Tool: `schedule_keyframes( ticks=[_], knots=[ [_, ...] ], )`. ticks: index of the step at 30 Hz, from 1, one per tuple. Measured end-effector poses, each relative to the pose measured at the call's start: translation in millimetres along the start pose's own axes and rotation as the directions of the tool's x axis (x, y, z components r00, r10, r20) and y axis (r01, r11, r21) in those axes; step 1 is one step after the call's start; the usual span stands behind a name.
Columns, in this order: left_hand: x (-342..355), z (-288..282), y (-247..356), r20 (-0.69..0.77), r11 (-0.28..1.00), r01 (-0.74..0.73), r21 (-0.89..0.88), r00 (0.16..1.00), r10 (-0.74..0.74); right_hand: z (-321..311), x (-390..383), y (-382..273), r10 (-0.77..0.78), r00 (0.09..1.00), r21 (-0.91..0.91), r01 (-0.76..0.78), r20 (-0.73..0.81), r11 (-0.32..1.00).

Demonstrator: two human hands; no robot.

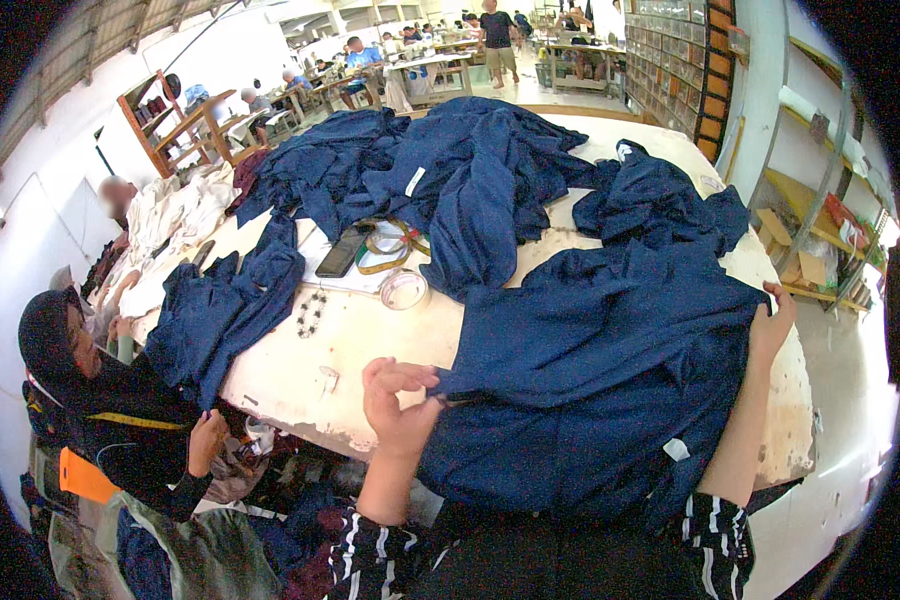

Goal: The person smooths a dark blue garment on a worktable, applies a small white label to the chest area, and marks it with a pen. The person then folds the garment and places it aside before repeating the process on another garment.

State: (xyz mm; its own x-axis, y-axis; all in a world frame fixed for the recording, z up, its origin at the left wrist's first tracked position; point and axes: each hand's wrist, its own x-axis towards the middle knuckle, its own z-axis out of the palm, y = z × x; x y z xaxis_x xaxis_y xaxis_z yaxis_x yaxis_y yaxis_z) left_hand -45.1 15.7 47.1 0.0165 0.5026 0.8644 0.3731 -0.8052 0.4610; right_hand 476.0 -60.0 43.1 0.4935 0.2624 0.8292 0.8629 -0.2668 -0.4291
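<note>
A navy fabric garment [580, 370] lies spread over the near right of the table, with a small white tag on its lower part. My left hand [400, 400] pinches the garment's left edge between thumb and finger, other fingers curled up; a small dark patch beside the pinch is unclear. My right hand [775, 320] grips the garment's upper right edge at the table's side. Just beyond lie a tape roll [403, 290], a dark phone [345, 250], a yellow measuring tape [380, 258] and a string of dark beads [311, 315].
More navy garments [490, 170] are heaped across the table [320, 380]. At left, a co-worker [100, 400] in dark clothing holds another navy piece; pale fabric [190, 195] lies behind. Shelving [810, 210] stands right; several people work at sewing tables in the background.
</note>
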Motion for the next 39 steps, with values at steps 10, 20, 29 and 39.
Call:
schedule_keyframes(
  ticks=[10,20,29,39],
  knots=[
    [-0.7,34.2,42.3,0.195,0.965,-0.158,-0.21,0.96,0.2,-58.0,-54.4,-254.7,-0.72,0.524,0.839,0.019,0.455,0.545],
    [-0.1,48.2,53.5,0.209,0.934,-0.267,-0.237,0.925,0.317,-44.1,-79.7,-252.7,-0.715,0.614,0.862,0.107,0.334,0.495],
    [6.3,65.6,54.6,0.372,0.981,-0.176,-0.084,0.908,0.195,-52.3,-47.8,-231.1,-0.661,0.69,0.811,0.182,0.297,0.555],
    [11.9,47.9,17.2,0.184,0.912,-0.363,0.193,0.926,0.33,-99.9,-3.0,-145.3,-0.424,0.905,0.566,0.339,0.02,0.751]
  ],
)
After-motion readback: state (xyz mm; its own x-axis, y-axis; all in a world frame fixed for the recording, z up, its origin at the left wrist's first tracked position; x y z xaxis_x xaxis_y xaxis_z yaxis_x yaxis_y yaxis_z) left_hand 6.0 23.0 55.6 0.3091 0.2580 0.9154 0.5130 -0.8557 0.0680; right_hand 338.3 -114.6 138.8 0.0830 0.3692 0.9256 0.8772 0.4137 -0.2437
